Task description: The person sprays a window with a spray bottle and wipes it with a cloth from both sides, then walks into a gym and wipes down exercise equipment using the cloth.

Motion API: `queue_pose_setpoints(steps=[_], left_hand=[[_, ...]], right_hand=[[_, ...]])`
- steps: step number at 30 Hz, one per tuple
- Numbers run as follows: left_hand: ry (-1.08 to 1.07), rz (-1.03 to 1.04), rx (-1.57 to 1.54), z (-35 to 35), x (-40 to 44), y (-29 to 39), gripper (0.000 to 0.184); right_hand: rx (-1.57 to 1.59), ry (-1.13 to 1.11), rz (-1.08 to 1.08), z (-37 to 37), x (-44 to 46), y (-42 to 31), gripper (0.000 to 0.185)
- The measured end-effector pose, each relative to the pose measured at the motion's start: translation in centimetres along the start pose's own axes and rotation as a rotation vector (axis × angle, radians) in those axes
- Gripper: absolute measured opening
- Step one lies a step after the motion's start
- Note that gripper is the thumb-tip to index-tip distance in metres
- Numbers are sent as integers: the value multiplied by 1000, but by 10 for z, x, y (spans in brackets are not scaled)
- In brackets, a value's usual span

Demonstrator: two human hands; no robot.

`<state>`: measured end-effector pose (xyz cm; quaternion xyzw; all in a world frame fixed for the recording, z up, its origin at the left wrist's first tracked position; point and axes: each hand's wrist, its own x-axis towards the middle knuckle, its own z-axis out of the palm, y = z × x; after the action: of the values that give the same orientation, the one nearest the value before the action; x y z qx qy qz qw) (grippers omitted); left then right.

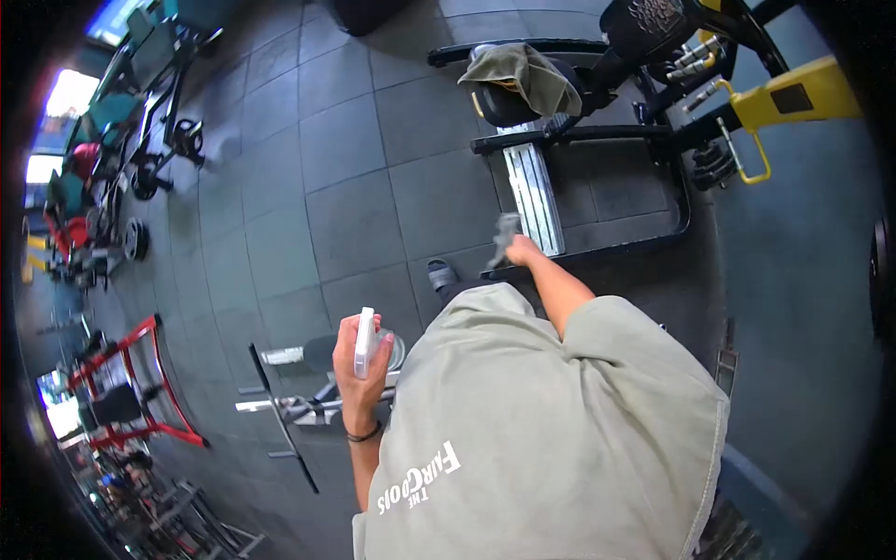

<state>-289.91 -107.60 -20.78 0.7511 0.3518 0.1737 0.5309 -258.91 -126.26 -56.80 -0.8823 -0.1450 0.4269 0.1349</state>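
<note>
My left hand (362, 359), with a dark band at its wrist, is closed around a phone (363, 345) in a whitish, partly see-through case. The phone is held up edge-on in front of my body. Reaching forward on the right, my right hand (525, 250) grips a grey, elongated object (505, 235) whose kind I cannot make out. It sticks out of the fist beside a silver ridged metal plate (532, 196) on a black machine frame. Further along that frame, a grey-green towel (525, 77) drapes over a black seat pad.
A yellow machine arm (798, 98) juts out at the upper right. Below my left hand stands a metal stand with a black bar (283, 417). A red-framed machine (168, 383) is at the left, with several weight machines behind. Dark rubber tiles (350, 210) cover the floor.
</note>
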Motion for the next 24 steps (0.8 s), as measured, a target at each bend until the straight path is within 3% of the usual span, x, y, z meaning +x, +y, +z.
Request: queue_pose_setpoints(steps=[2,6,10,15,18,22,24], left_hand=[[-117,16,63,-20,38,-2,27],[-272,345,247,-18,120,19,26],[-437,409,28,5,192,38,28],[-785,527,-142,27,259,55,31],[-1010,454,-207,26,306,49,29],[-1277,511,-115,18,361,34,31],[-1344,524,-5,18,390,10,29]], right_hand=[[12,-29,-99,-3,8,-55,43],[62,49,-198,-13,-1,-107,37],[220,25,-121,-35,-36,-115,43],[332,97,180,2,-40,-60,50],[350,145,437,23,-57,-62,48],[701,447,867,85,-55,-88,48],[728,524,919,87,-58,-129,46]])
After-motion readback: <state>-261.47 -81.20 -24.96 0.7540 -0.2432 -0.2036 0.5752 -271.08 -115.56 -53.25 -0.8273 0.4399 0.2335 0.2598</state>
